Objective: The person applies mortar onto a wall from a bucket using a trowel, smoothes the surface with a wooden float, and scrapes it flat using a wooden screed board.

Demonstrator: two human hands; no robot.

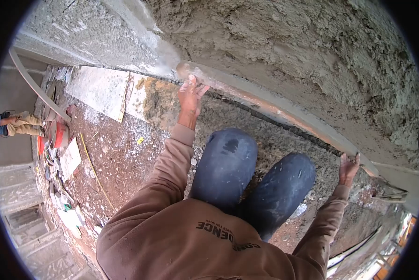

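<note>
A long, mortar-smeared straightedge (pixel 276 111) lies lengthwise along the foot of a wall. Near its left end, my left hand (pixel 189 97) grips the lower edge, with the thumb up on the face. Close to the opposite end, the fingers of my right hand (pixel 348 169) are closed on the same straightedge. Rough wet plaster (pixel 284 37) covers the wall just above it. My knees, in dark trousers, are bent between my two arms.
Pale boards (pixel 99 88) lie on the ground at left, near a yellow cord (pixel 93 165). A bent strip (pixel 36 88) arches beside red containers (pixel 57 135). Another person (pixel 18 125) is at the far left. Debris litters the dirt ground.
</note>
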